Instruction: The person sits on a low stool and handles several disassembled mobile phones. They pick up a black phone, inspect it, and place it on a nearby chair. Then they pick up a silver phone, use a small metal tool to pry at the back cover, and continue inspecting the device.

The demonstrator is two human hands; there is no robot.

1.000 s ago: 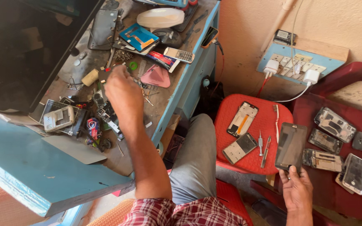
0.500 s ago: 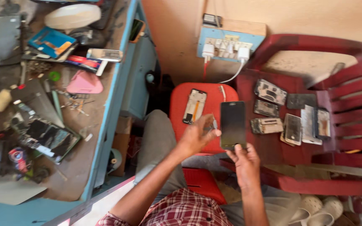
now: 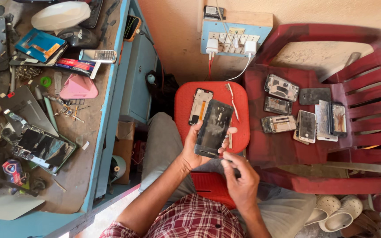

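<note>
My left hand (image 3: 195, 150) grips a dark phone (image 3: 214, 128) by its side edges and holds it back side up above my lap. My right hand (image 3: 240, 174) is just below the phone's lower end, fingers curled around a thin tool that I can barely make out. Under the phone stands a red stool (image 3: 186, 101) carrying a phone frame (image 3: 200, 105) and thin tools (image 3: 233, 100).
A dark red plastic chair (image 3: 353, 154) to the right holds several dismantled phones (image 3: 300, 110). A blue workbench (image 3: 106, 145) on the left is cluttered with phone parts, a pink pick (image 3: 78, 87), a keypad phone (image 3: 97, 55) and screws. A socket board with chargers (image 3: 230, 39) hangs on the wall.
My left hand came away from the workbench and took hold of the dark phone. My right hand, which held the phone before, has moved below its lower end. My view swung right.
</note>
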